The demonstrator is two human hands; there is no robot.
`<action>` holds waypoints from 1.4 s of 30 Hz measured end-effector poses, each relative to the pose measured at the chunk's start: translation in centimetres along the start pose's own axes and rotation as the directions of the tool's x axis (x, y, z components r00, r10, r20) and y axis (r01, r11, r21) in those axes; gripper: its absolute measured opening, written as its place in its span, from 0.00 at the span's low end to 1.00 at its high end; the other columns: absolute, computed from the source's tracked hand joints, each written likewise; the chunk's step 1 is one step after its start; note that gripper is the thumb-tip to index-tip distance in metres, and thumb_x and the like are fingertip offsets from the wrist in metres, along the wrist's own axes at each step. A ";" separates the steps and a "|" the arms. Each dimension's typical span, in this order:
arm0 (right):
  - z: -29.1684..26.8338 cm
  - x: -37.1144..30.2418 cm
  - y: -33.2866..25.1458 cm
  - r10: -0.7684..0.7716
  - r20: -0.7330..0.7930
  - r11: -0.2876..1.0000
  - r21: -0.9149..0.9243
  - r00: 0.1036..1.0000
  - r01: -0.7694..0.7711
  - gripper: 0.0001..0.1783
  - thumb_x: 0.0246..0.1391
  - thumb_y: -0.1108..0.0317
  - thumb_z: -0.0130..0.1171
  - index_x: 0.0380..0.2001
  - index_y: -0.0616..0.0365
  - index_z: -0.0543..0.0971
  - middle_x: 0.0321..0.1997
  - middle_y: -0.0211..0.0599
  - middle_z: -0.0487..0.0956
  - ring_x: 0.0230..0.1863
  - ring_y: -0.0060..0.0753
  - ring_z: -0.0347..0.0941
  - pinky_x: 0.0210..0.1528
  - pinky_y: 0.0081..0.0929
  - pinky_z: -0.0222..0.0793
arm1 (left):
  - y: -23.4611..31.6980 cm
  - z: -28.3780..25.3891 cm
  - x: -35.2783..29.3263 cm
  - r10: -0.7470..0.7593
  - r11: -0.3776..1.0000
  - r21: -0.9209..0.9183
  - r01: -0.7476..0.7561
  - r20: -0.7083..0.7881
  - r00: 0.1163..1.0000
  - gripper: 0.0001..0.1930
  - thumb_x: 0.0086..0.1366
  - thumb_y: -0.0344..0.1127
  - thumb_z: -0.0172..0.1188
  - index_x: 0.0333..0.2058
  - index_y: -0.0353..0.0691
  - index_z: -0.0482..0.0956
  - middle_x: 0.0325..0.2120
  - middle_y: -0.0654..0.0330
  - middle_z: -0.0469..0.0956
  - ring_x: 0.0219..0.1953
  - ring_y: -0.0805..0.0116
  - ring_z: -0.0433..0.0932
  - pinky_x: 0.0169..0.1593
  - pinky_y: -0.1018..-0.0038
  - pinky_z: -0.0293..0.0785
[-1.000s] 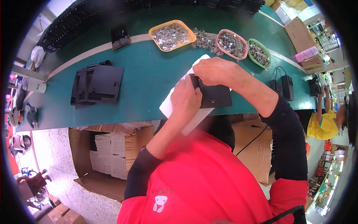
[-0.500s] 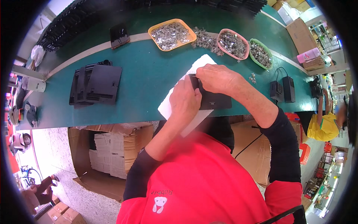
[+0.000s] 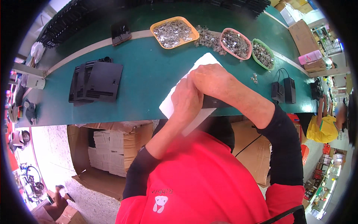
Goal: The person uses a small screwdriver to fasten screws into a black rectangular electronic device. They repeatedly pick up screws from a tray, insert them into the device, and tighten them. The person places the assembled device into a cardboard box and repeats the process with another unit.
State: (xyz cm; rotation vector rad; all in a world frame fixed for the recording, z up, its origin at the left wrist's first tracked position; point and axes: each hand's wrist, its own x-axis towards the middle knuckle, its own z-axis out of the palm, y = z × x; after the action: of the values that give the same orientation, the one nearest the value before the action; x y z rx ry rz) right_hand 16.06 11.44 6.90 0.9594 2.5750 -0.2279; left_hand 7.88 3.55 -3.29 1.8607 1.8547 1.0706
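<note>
A black plastic panel lies on a white foam pad at the table's near edge, mostly covered by my hands. My left hand grips the panel's left side with bent fingers, their tips tucked against my other hand. My right hand is closed over the panel's upper left, knuckles up; whatever its fingers pinch is hidden. Left of the pad, several similar black panels rest in a loose stack. Small metal clips fill a yellow tray, a pink basket and a green basket farther back.
Loose metal clips lie between the yellow tray and pink basket. Two black power adapters with a cord stand at right. A dark glossy block sits back left. Cardboard boxes are under the table; a person in yellow is far right.
My right hand has shifted left and now meets my left hand, covering more of the panel's upper part. The view has tilted slightly.
</note>
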 end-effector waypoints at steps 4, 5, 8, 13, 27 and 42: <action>-0.8 0.1 -1.0 -0.142 -0.029 0.966 -0.223 0.989 0.132 0.08 0.48 0.70 0.55 0.26 0.55 0.83 0.32 0.41 0.83 0.37 0.41 0.81 0.36 0.36 0.77 | -1.4 0.9 0.0 0.103 0.993 -0.052 -0.110 -0.116 0.988 0.14 0.59 0.32 0.56 0.43 0.35 0.72 0.32 0.47 0.74 0.37 0.46 0.73 0.39 0.55 0.70; -0.9 -0.3 -1.1 -0.170 -0.070 0.956 -0.255 0.983 0.147 0.08 0.48 0.70 0.55 0.26 0.55 0.84 0.32 0.40 0.83 0.36 0.40 0.81 0.35 0.36 0.77 | -1.2 0.7 0.1 0.137 0.988 -0.044 -0.145 -0.144 0.980 0.14 0.58 0.33 0.57 0.42 0.35 0.73 0.33 0.47 0.74 0.38 0.46 0.73 0.39 0.55 0.70; 1.0 -0.4 -1.3 -0.187 -0.075 0.930 -0.334 0.980 0.152 0.08 0.49 0.69 0.55 0.29 0.56 0.82 0.30 0.37 0.82 0.35 0.40 0.81 0.33 0.34 0.77 | -0.4 0.0 0.4 0.118 0.993 -0.018 -0.119 -0.076 0.990 0.14 0.58 0.34 0.57 0.42 0.35 0.73 0.34 0.47 0.74 0.38 0.46 0.74 0.40 0.56 0.71; 3.3 -1.4 0.0 -0.109 -0.247 0.991 -0.105 0.963 0.085 0.09 0.51 0.69 0.53 0.32 0.64 0.77 0.30 0.44 0.81 0.34 0.44 0.80 0.33 0.38 0.76 | 0.9 -0.8 -0.1 -0.041 0.997 0.066 0.042 -0.012 0.999 0.21 0.57 0.33 0.57 0.49 0.33 0.71 0.34 0.47 0.74 0.38 0.49 0.75 0.40 0.60 0.73; 5.0 2.6 11.3 0.254 -0.564 0.966 0.183 0.786 -0.181 0.12 0.52 0.68 0.49 0.25 0.59 0.80 0.29 0.51 0.80 0.34 0.54 0.79 0.37 0.49 0.75 | 0.0 -0.6 0.2 0.055 0.985 0.164 -0.051 -0.020 0.998 0.19 0.59 0.33 0.53 0.49 0.35 0.68 0.29 0.45 0.72 0.31 0.46 0.75 0.32 0.54 0.72; 6.4 5.5 14.5 0.060 -0.566 0.986 -0.096 0.822 -0.139 0.07 0.57 0.67 0.53 0.30 0.60 0.75 0.31 0.50 0.79 0.35 0.56 0.76 0.37 0.50 0.71 | -0.5 2.0 0.1 0.028 1.000 0.016 -0.027 -0.052 0.998 0.17 0.55 0.29 0.56 0.43 0.28 0.72 0.34 0.43 0.73 0.37 0.45 0.77 0.39 0.56 0.74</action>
State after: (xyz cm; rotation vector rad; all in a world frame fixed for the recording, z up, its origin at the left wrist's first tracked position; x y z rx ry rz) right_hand 23.66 23.86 -1.45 1.2554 2.9953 0.3075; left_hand 8.84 4.23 -4.97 1.8891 1.8770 1.1277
